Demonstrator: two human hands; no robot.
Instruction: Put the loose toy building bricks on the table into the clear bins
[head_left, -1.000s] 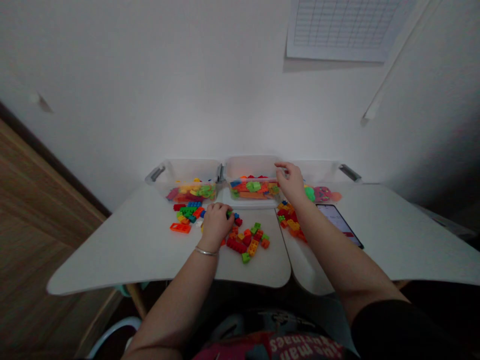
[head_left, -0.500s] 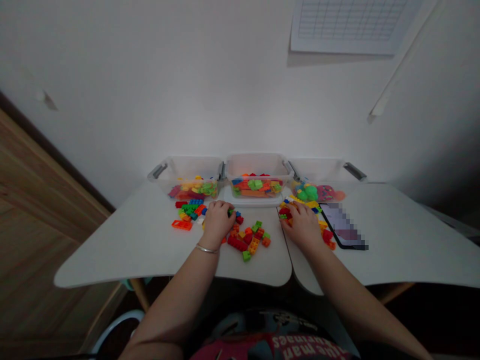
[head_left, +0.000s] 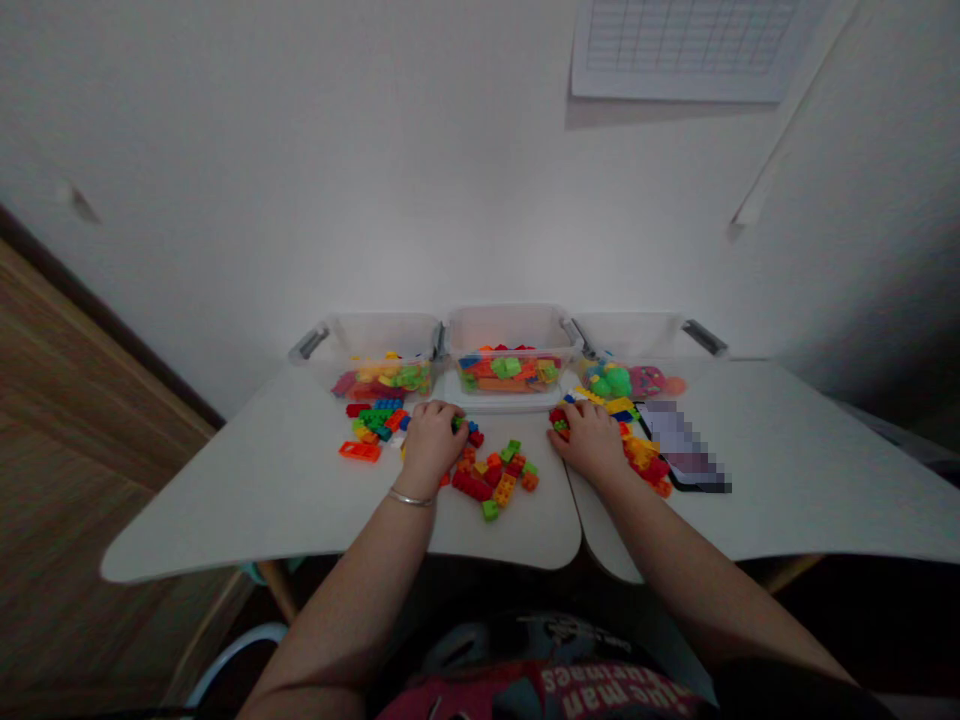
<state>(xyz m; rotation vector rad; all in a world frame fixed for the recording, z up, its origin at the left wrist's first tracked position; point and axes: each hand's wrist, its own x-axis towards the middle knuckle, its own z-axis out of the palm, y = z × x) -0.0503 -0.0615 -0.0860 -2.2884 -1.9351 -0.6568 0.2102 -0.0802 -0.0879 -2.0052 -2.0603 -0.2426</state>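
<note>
My left hand point(head_left: 433, 442) rests curled at the back of the middle pile of loose plastic building bricks point(head_left: 491, 482), its fingertips on a small green brick point(head_left: 457, 424). A silver bangle point(head_left: 412, 497) circles that wrist. My right hand point(head_left: 589, 441) is pressed down further right, its fingers around a small red brick cluster point(head_left: 559, 422). Beside it lies a yellow, orange and red brick spread point(head_left: 641, 452). A third pile of mixed bricks point(head_left: 371, 424) sits left of my left hand. My palms hide whatever lies beneath them.
Several clear plastic bins with grey handles stand along the wall: a left bin point(head_left: 382, 345), a middle bin point(head_left: 510, 335) and a right bin point(head_left: 630, 335), all holding coloured toys. A phone with a blurred screen point(head_left: 682, 445) lies on the white desk point(head_left: 780, 480).
My right hand has come down from the bins onto the bricks and slid slightly left, carrying the small red cluster. My left hand has stayed in place.
</note>
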